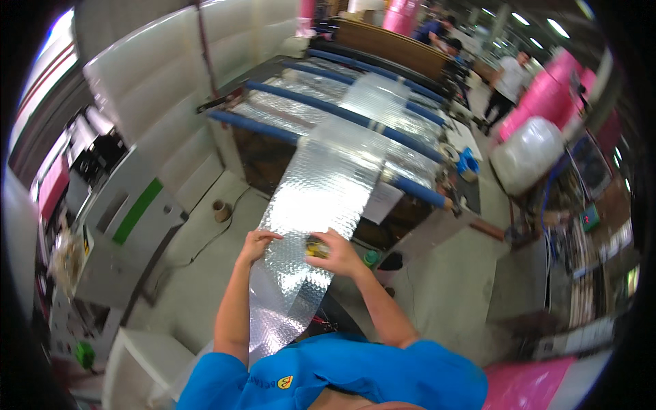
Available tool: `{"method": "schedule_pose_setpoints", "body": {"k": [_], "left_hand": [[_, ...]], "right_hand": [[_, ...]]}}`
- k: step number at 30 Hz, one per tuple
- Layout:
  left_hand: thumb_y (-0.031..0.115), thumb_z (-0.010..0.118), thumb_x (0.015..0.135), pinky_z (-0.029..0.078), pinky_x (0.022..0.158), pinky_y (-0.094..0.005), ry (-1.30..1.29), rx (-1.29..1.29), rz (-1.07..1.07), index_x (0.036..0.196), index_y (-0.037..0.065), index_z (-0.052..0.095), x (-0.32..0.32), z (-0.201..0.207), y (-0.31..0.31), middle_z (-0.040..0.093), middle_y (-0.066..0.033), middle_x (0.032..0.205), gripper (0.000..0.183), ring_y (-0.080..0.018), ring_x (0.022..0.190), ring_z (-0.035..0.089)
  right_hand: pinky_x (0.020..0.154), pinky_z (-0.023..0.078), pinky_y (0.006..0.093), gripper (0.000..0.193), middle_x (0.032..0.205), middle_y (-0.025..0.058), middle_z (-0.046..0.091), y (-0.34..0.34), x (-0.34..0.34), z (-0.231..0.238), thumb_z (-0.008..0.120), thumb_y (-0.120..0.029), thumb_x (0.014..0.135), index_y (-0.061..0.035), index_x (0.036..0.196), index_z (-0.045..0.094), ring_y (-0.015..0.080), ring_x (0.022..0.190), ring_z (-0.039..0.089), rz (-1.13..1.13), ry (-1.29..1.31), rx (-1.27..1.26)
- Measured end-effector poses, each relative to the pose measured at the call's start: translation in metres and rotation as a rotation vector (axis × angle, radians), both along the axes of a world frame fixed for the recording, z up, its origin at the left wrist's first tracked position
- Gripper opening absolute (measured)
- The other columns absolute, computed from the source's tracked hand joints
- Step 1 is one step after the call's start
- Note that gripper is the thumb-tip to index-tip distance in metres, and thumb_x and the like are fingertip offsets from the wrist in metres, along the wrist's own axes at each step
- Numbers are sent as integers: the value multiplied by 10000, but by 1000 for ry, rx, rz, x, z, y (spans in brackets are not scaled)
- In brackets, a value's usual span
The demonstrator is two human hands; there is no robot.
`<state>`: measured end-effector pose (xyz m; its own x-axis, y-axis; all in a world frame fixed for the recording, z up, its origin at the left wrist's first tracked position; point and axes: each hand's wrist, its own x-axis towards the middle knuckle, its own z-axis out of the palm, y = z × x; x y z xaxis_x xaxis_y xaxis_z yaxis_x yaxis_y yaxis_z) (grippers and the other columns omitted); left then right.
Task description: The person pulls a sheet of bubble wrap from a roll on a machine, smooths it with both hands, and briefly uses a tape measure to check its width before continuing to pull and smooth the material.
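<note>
silver bubble sheet, with two hands and a small yellow-and-dark object

left hand [255, 246]: at the near left edge of the silver bubble sheet [321, 188], fingertips touching it; from where i stand i cannot tell whether they pinch.
right hand [338, 253]: curled around a small yellow-and-dark object [316, 247], over the sheet, near its right edge; its exact kind is too blurred to tell.
silver bubble sheet: one long strip, running from the blue rollers [342, 111] down between the forearms to the wearer's blue shirt [355, 365].
beyond: more silver material [280, 102] under the rollers; a blue roll [468, 164] at their right end.
floor, left: a short brown tube [221, 211], upright, beside a dark cable.
far left: a grey cabinet [140, 217] with a green stripe.
right: a bulky roll in clear wrap [528, 154], near pink bundles [547, 102].
back right: a person in a white top [510, 80], standing.
</note>
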<state>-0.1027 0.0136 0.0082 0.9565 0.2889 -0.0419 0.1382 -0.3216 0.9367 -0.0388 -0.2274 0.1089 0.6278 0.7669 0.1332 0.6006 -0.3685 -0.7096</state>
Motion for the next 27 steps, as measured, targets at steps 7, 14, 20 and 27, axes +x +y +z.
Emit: {"method": "schedule_pose_setpoints", "body": {"k": [7,14,20,27], "left_hand": [[-94,452,704,394,700,-235,-41,-122,32,881,32,525,6,11,-1,545,-41,804,229,-116,791,490],[-62,488,691,391,655,-236,-24,-166,27,829,47,518,8,-8,12,524,-40,766,178,-113,740,477],[-51,487,677,360,584,-215,-96,-74,19,743,51,494,1,16,0,470,9,668,122,-83,638,418],[-88,402,659,340,586,-198,-187,-11,-74,604,46,422,-3,8,11,445,18,634,146,-77,634,409]], "right_hand": [[722,443,387,549,924,122,521,88,2,-1,664,-370,552,-61,930,412,276,911,488,154,-261,-298],[712,443,381,540,909,116,519,96,-12,-7,662,-354,553,-69,937,412,272,899,483,51,-283,-273],[697,443,383,547,911,113,514,91,-16,-3,664,-352,560,-74,957,410,271,908,473,-16,-278,-301],[763,412,393,563,964,104,496,60,30,-10,680,-331,562,-69,997,437,284,949,448,-133,-310,-265]]}}
